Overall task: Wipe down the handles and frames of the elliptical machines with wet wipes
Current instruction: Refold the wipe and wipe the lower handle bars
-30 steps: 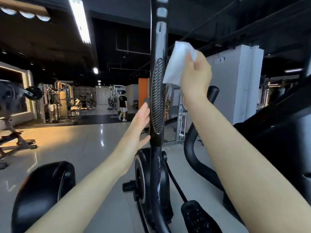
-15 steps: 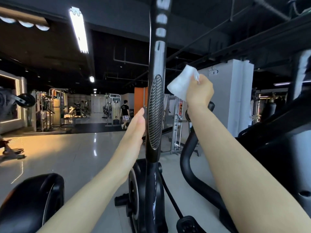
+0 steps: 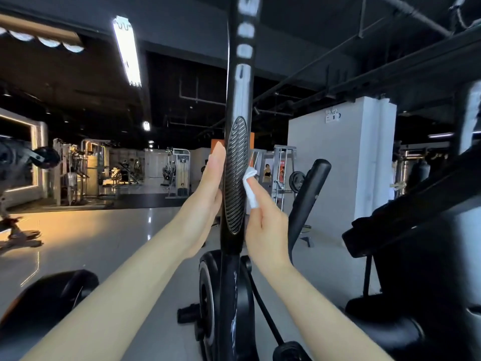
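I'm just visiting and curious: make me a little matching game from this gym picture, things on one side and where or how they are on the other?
Things:
1. left hand
2. crumpled white wet wipe
3. ribbed oval grip pad
4. long white ceiling light

Descriptions:
A. overhead, glowing
B. flat, fingers straight, against the black upright handle's left side
C. set into the handle, between both hands
D. pinched by the right hand, at the handle's right side

Pairs: 1-B, 2-D, 3-C, 4-A
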A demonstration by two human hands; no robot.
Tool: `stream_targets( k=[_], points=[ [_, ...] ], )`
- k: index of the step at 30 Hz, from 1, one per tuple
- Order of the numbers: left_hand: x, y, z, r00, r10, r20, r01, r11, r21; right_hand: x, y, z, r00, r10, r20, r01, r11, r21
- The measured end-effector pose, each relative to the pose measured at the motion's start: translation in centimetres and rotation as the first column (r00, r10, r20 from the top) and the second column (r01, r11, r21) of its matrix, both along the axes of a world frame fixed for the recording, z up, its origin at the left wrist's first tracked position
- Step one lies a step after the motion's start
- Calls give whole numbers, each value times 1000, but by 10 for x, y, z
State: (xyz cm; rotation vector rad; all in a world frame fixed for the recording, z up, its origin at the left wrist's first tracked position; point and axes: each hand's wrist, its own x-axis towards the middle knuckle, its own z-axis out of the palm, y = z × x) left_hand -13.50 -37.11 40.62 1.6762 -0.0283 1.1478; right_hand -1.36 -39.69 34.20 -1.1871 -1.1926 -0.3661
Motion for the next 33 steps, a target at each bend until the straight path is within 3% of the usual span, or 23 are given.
stream_targets(
  k=[1, 2, 4, 7, 12, 17, 20, 24, 26, 29, 33],
  points=[
    [-3, 1, -3, 999, 22, -33, -20, 997, 75, 1, -4, 9, 1000, 22, -5, -22, 999, 40],
    [5, 3, 0, 996, 49, -78, -47, 999, 28, 1, -6, 25, 1000, 18, 26, -21, 995, 96],
    [2, 8, -15, 993, 21, -114, -12, 997, 82, 3, -3, 70, 998, 30, 60, -42, 978, 205],
    [-2, 17, -37, 992, 42, -121, -37, 998, 40, -5, 11, 88, 991, -56, 125, 32, 982, 185],
    [-4, 20, -74, 988, 85, -125, -94, 993, -67, -1, 29, 2, 967, -131, 217, 94, 981, 171],
    [-3, 20, -93, 995, 36, -96, -46, 994, -103, -8, 21, -69, 977, -128, 172, 108, 987, 122],
    [-6, 19, -100, 992, 54, -114, -61, 996, -65, -16, 11, -102, 993, -75, 95, 74, 997, 12],
    [-14, 5, -133, 967, 231, -108, -236, 971, -36, -16, -27, -127, 995, 30, -99, -56, 961, -272],
    [-23, -13, -158, 949, 298, -105, -301, 954, -14, -23, -58, -132, 986, 42, -164, -86, 958, -273],
    [-35, -48, -196, 973, 201, -115, -207, 977, -48, -46, -106, -141, 956, 112, -271, -183, 950, -254],
    [-35, -83, -242, 990, 82, -113, -112, 950, -290, -65, -144, -166, 905, 143, -401, -299, 884, -359]
  ],
)
